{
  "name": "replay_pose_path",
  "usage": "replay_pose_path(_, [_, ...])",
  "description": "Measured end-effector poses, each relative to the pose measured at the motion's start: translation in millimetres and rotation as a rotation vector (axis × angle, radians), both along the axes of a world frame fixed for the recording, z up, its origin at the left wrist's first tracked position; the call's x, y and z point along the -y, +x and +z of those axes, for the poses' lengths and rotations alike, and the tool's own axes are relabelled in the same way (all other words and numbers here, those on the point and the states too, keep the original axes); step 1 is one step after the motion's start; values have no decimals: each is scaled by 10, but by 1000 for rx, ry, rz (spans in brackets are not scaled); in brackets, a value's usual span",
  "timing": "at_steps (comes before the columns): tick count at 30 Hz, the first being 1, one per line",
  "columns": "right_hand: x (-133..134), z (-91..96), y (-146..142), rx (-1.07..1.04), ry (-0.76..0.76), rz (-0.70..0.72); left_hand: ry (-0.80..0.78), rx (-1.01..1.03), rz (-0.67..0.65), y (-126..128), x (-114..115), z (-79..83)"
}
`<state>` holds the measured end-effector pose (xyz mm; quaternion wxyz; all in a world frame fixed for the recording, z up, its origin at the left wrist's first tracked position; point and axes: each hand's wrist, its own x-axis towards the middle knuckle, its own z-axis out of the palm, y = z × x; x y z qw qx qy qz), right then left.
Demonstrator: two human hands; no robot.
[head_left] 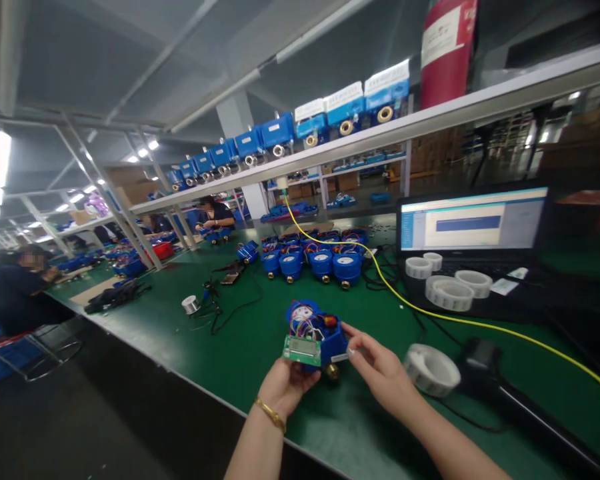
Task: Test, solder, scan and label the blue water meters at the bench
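My left hand, with a gold bracelet on the wrist, cups a blue water meter from below. The meter's top is off, showing coloured wires and a green circuit board hanging at its front. My right hand touches the meter's right side, its fingers pinched on a small white label there. Both hands hover just above the green table mat.
A row of blue meters stands further back. A laptop with rolls of white tape is at the right, and another tape roll lies beside a black scanner. A yellow cable crosses the table. People sit at benches on the left.
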<state>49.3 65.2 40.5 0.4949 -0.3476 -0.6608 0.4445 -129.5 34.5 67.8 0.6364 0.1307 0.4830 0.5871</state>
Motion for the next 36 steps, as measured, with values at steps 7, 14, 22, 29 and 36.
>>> replay_pose_path(7, [152, 497, 158, 204, 195, -12, -52, 160, 35, 312, 320, 308])
replay_pose_path(14, [118, 773, 104, 375, 219, -29, -58, 192, 5, 409, 368, 408])
replay_pose_path(22, [139, 962, -37, 466, 170, -73, -55, 184, 30, 404, 347, 436])
replay_pose_path(29, [140, 976, -34, 495, 166, -109, -44, 186, 29, 397, 334, 426])
replay_pose_path(36, [130, 992, -36, 518, 175, -116, -49, 185, 24, 402, 337, 403])
